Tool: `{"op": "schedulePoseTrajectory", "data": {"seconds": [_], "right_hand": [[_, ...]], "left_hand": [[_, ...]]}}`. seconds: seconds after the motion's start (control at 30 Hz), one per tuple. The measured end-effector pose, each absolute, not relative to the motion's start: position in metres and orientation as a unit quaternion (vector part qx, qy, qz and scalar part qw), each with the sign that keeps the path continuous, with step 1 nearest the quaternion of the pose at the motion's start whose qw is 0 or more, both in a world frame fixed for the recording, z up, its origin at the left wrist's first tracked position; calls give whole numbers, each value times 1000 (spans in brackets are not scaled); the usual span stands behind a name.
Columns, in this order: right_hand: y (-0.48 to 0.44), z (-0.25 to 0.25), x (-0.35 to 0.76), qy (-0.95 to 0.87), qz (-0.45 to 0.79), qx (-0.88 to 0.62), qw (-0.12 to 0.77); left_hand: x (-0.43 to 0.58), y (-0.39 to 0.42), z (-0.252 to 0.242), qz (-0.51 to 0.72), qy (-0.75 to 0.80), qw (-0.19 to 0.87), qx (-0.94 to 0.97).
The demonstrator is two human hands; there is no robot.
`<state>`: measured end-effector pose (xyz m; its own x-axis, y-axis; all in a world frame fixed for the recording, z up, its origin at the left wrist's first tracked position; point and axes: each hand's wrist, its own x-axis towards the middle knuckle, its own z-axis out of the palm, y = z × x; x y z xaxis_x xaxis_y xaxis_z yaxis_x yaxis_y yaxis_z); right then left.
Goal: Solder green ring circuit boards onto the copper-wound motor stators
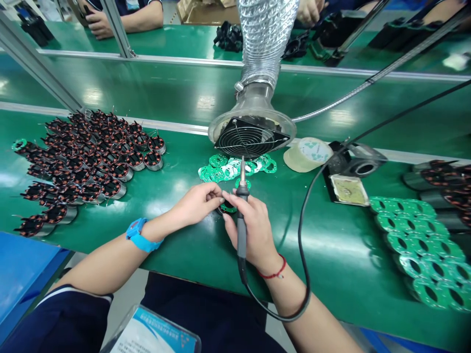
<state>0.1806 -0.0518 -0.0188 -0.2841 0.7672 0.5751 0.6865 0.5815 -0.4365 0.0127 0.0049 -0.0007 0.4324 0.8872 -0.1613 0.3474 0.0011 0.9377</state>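
My right hand (253,225) is wrapped round a soldering iron (241,230), whose tip points up and away from me. Between my hands sits a motor stator (227,209) with a green ring board on top, mostly hidden by fingers. The fingers of my left hand (200,202) are pinched at its upper left edge, and right fingertips reach the same edge. Just beyond lie loose green ring-shaped circuit boards (217,172) in a pile, with a single board (243,184) nearer, partly behind the iron.
Many copper-wound stators (95,157) crowd the left. A fume extractor (252,130) hangs ahead. Right of it are a tape roll (308,154), an iron stand with sponge (349,190), and rows of board-topped stators (419,250). The iron's cable (302,245) loops over my right forearm. Co-workers' hands (99,23) show beyond.
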Motion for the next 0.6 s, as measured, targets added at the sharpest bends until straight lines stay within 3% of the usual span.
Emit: {"op": "schedulePoseTrajectory", "data": {"seconds": [0.3,0.6], "right_hand": [[-53,-16,184,-749,94,-499,426],[-67,-28,203,-602,149,-512,594]], "left_hand": [[14,4,-6,249,487,505,668],[15,6,-13,244,509,492,663]]}}
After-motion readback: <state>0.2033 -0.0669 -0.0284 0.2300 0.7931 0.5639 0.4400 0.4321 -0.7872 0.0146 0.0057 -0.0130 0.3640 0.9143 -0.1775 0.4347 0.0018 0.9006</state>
